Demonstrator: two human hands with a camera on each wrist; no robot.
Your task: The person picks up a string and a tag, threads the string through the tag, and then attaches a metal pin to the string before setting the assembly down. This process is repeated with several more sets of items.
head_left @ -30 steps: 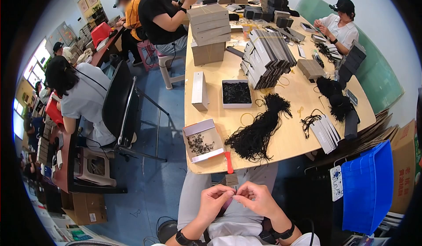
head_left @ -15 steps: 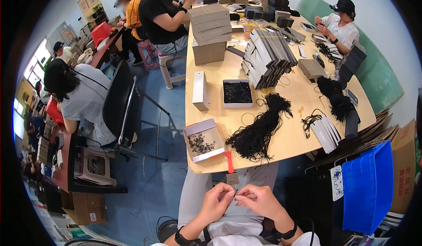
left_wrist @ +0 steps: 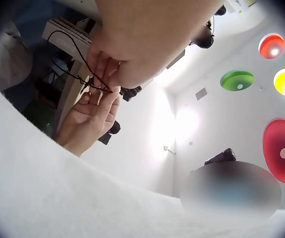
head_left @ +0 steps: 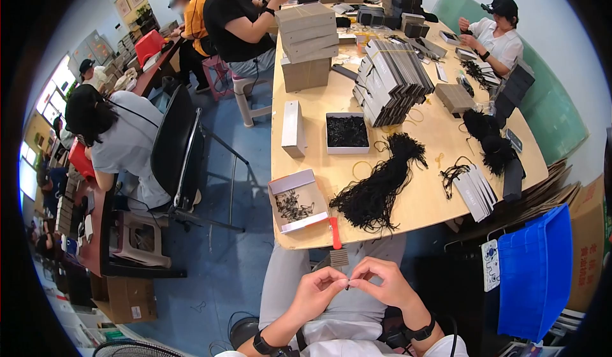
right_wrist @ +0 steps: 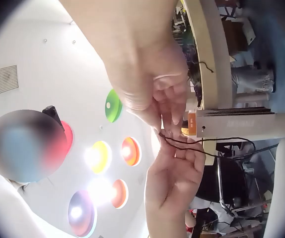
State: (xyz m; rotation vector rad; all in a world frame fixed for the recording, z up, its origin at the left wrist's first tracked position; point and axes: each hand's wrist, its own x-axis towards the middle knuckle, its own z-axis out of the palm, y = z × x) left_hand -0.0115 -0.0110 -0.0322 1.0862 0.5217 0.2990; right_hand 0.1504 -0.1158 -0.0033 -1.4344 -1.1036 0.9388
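Fingertip to fingertip over the lap, the left hand (head_left: pixel 317 294) and right hand (head_left: pixel 387 285) pinch a thin black cord, mostly hidden by the fingers in the head view. Its thin loop (left_wrist: pixel 58 32) hangs past the fingers in the left wrist view, where the right hand (left_wrist: pixel 90 121) faces the near left hand (left_wrist: pixel 147 44). The right wrist view shows the same cord (right_wrist: pixel 232 139) held between the left hand (right_wrist: pixel 175 181) and right hand (right_wrist: pixel 147 64). Close beyond the hands, a stack of grey cards (head_left: pixel 339 258) stands at the table's front edge, seen edge-on.
On the table (head_left: pixel 312 182) lie an open box of small dark pieces (head_left: pixel 298 204), a box of black pieces (head_left: pixel 347 132), a black cord bundle (head_left: pixel 379 185) and corded cards (head_left: pixel 473 192). A red-handled item (head_left: pixel 335 233) is at the edge, a blue bin (head_left: pixel 535 274) at the right.
The right hand has risen slightly and tilted, and both hands' meeting fingertips have shifted a little to the right. The head view has shifted slightly.
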